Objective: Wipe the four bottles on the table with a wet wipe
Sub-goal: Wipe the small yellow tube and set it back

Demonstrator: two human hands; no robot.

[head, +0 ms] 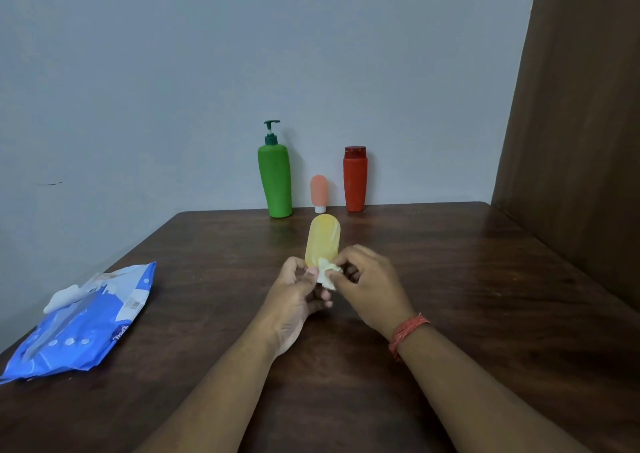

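Note:
A small yellow bottle (322,239) is held above the middle of the table, cap end toward me. My left hand (294,293) grips its lower end from the left. My right hand (369,284) pinches a crumpled white wet wipe (327,272) against the bottle's cap end. At the far edge stand a tall green pump bottle (275,178), a small pink bottle (319,192) resting on its white cap, and a red bottle (355,180).
A blue pack of wet wipes (83,321) lies at the left of the dark wooden table (467,296), a wipe poking from its opening. A grey wall rises behind the bottles. A brown wooden panel (581,123) borders the table on the right.

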